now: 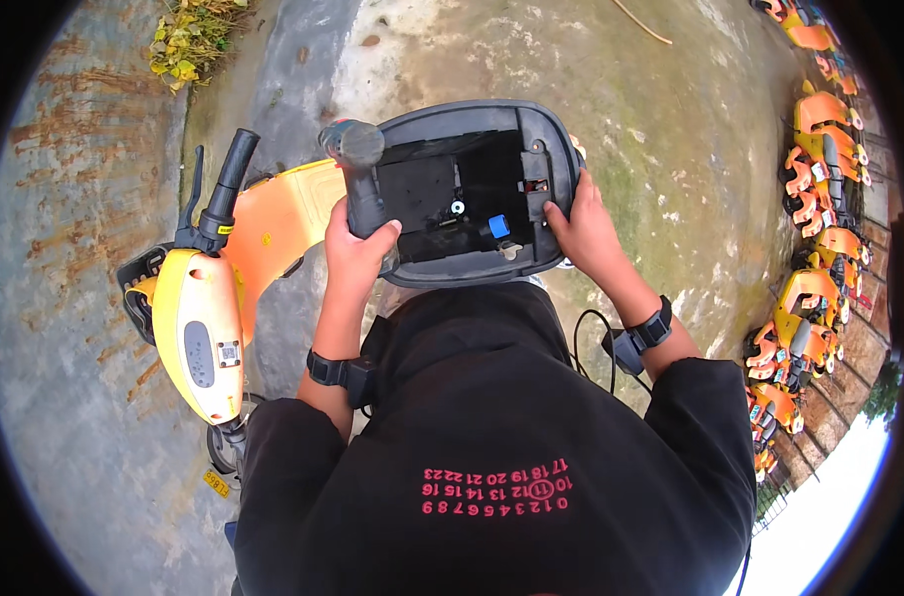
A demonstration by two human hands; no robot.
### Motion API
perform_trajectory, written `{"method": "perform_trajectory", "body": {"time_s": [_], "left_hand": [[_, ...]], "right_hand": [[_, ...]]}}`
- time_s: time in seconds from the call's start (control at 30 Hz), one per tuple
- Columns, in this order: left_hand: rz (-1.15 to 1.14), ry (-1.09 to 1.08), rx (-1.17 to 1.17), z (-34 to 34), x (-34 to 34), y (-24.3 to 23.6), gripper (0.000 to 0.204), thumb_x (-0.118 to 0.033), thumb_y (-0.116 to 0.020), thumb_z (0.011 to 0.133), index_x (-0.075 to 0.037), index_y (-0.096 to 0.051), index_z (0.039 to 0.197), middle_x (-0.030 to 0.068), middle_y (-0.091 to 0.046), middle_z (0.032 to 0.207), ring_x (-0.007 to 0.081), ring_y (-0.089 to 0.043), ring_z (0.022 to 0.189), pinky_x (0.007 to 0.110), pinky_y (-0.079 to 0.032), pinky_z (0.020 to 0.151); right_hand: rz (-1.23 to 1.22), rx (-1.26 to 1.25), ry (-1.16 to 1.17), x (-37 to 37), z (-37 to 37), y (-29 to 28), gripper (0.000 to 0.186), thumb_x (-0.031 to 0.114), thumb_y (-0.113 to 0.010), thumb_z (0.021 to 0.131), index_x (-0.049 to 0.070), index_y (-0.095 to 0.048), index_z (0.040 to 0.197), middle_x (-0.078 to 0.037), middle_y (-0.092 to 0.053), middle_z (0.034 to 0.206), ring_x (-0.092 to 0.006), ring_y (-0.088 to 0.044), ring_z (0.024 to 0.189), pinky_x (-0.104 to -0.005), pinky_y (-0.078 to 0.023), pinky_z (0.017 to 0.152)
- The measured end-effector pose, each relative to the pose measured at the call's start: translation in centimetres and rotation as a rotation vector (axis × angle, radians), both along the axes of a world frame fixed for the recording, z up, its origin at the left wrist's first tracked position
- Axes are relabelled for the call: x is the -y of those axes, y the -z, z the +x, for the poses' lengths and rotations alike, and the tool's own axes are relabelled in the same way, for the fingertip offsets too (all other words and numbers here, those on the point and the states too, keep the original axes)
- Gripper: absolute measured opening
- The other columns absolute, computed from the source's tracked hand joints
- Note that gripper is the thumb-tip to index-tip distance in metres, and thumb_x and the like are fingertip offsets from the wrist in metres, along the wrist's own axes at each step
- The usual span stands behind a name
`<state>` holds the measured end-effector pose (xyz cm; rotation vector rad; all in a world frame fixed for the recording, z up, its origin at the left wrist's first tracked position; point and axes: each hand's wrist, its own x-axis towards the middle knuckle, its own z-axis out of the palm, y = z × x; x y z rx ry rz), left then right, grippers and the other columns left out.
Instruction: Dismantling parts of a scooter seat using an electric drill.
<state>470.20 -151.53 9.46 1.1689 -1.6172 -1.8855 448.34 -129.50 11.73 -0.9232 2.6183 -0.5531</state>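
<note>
One drill (368, 204) overlaps the left rim of the bin (472, 119), the left hand (349, 245) curled round its grip; whether those fingers also support the bin is hidden. The right hand (593, 226) pinches the bin's right rim, thumb on top, probably to steady it. Left of the bin stands a scooter (186, 318).

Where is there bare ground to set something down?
Stained concrete lies bare between the rounded black plastic tub and orange scooters parked at right, and left of the nearer orange scooter. Crowded: the tub's left, under a grey power drill and the left hand.
</note>
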Motion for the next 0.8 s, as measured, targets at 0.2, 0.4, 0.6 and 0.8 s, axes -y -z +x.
{"method": "perform_trajectory", "body": {"time_s": [0.2, 0.4, 0.6, 0.8], "left_hand": [[0.010, -0.113, 0.014, 0.3, 0.9, 0.4, 0.040, -0.006, -0.072, 0.074, 0.002, -0.056, 0.109, 0.0028, -0.060, 0.088, 0.0099, -0.056, 0.075, 0.026, -0.048, 0.070], [0.030, -0.205, -0.042, 0.1, 0.0, 1.4, 0.038, -0.007, -0.073, 0.075, 0.002, -0.056, 0.108, 0.0020, -0.059, 0.087, 0.0094, -0.056, 0.076, 0.026, -0.047, 0.071], [0.032, -0.275, -0.037, -0.1, -0.9, 0.7, 0.041, -0.005, -0.073, 0.076, 0.002, -0.053, 0.111, 0.0030, -0.059, 0.091, 0.0099, -0.056, 0.076, 0.026, -0.047, 0.073], [0.072, -0.299, -0.083, 0.1, -1.0, 0.9, 0.043, -0.002, -0.071, 0.077, 0.002, -0.050, 0.114, 0.0035, -0.057, 0.091, 0.0100, -0.056, 0.077, 0.026, -0.047, 0.071]], "right_hand": [[-0.201, -0.009, -0.640, 4.3, 0.9, -3.1, 0.048, 0.026, -0.069, 0.084, 0.008, -0.056, 0.127, -0.011, -0.060, 0.113, -0.0291, -0.053, 0.114, -0.0470, -0.033, 0.107], [0.208, 0.068, -0.994, 5.9, 1.0, -1.7, 0.041, 0.024, -0.067, 0.086, 0.014, -0.058, 0.125, -0.009, -0.064, 0.089, -0.0261, -0.057, 0.107, -0.0498, -0.021, 0.116], [0.313, 0.143, -1.079, 5.0, -0.4, -1.4, 0.033, 0.019, -0.070, 0.083, 0.012, -0.064, 0.114, -0.006, -0.062, 0.087, -0.0238, -0.059, 0.102, -0.0502, -0.016, 0.119], [0.386, 0.094, -1.128, 5.1, 1.0, -0.6, 0.041, 0.025, -0.065, 0.088, 0.013, -0.062, 0.127, -0.004, -0.063, 0.100, -0.0209, -0.057, 0.109, -0.0546, -0.009, 0.119]]}}
